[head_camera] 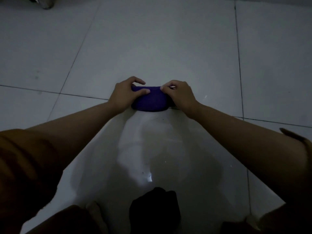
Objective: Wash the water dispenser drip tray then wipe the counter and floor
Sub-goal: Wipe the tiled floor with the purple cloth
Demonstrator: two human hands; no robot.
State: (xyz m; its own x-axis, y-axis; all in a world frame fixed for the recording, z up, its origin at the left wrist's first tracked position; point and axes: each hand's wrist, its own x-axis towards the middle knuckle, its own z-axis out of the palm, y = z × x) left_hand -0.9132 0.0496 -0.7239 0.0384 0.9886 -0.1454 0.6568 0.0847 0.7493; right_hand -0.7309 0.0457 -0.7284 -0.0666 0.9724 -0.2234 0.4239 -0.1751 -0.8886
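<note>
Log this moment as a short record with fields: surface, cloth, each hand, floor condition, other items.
surface: white tiled floor with dark grout lines
cloth: purple cloth, bunched, lying on the floor
left hand: left hand grips the cloth's left end, thumb across the top
right hand: right hand grips the right end
floor condition: glossy sheen nearer the person than the cloth, possibly wet
other items: metal object at top left, only partly in view
lighting: dim
</note>
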